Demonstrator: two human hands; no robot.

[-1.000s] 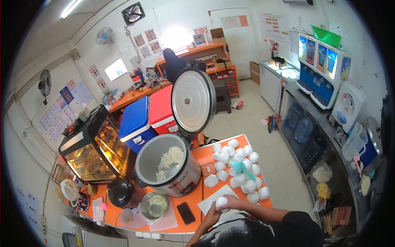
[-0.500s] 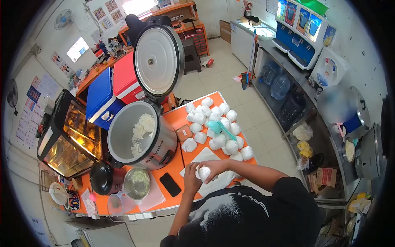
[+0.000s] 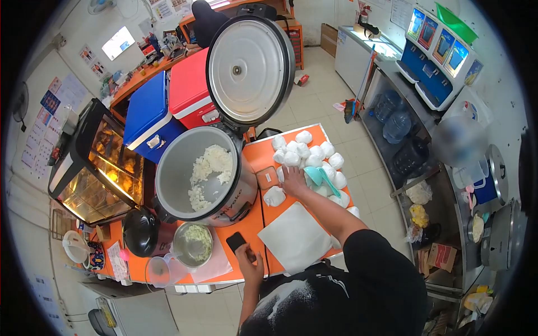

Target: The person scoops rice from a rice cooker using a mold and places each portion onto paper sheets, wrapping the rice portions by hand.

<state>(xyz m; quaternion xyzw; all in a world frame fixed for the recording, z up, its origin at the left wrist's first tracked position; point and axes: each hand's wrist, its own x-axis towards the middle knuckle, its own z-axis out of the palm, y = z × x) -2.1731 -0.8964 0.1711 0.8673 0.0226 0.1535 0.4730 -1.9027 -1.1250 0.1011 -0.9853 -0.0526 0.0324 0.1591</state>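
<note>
My right hand [image 3: 295, 182] reaches into a group of white paper-wrapped bundles [image 3: 303, 150], its fingers spread downward over one at the near left side. How firmly it touches that bundle is hidden. My left hand [image 3: 250, 263] hovers over the lower part of a black phone [image 3: 236, 241], fingers loosely bent and thumb apart, with nothing visible in it. Between my arms lies a stack of white paper sheets [image 3: 296, 237]. A turquoise scoop [image 3: 315, 176] rests on the bundles. The big rice cooker [image 3: 238, 199] stands with its lid up, white rice [image 3: 213, 163] inside.
A metal bowl [image 3: 193, 245] with pale shredded food and a clear plastic jug [image 3: 158, 273] stand at the left. Behind are a food warmer [image 3: 95, 168], a blue cooler [image 3: 147, 115] and a red cooler [image 3: 193, 84]. A small brown box [image 3: 267, 178] sits beside the bundles.
The white bundle held between both hands is no longer there. My right hand has moved forward to the group of bundles; my left has moved down-left to the phone. The view has shifted.
</note>
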